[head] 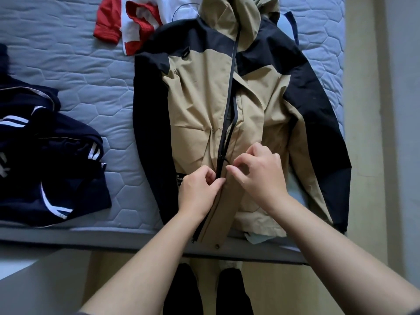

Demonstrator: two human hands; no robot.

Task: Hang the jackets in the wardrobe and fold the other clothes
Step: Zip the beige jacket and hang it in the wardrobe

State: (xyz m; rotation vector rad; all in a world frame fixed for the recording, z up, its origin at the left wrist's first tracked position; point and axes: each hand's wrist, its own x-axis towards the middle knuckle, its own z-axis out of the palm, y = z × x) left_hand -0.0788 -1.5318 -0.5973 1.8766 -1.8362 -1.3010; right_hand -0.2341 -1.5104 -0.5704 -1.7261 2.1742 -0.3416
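Mattress (68,53): grey-blue, quilted, carries everything. Its near edge runs across the lower part of the view.

Jacket (197,98): tan body, black shoulders and sleeves. It lies flat and front-up on the right half of the mattress. The hood points to the far edge and the hem sits at the near edge, hanging slightly over it. The sleeves lie down both sides, and the one on the right runs along the right edge of the mattress.

Navy clothes (56,160): crumpled pile with white stripes, at the left by the near edge. Clear of the jacket, with a strip of mattress between them.

Red and white garment (131,21): bunched at the far edge, just left of the hood, touching the jacket's shoulder.

Left hand (197,192): fingers curled, thumb and forefinger pinching the jacket's front edge at the zipper, low on the front.

Right hand (261,176): fingers curled, tips pinching the opposite front edge just across the zipper from the left hand. The two hands are nearly touching. Can't tell whether it also holds the pull.

Feet (209,292): dark, on the floor below the near edge.

Zipper (229,98): black, runs from hood to hem down the centre. Teeth are exposed along a short stretch above the hands.

Slider (221,158): sits on the zipper just above both hands' fingertips.

Label (179,178): small black patch on the tan panel, just left of the left hand. Text unreadable.

Snap (217,246): at the hem, over the near edge.
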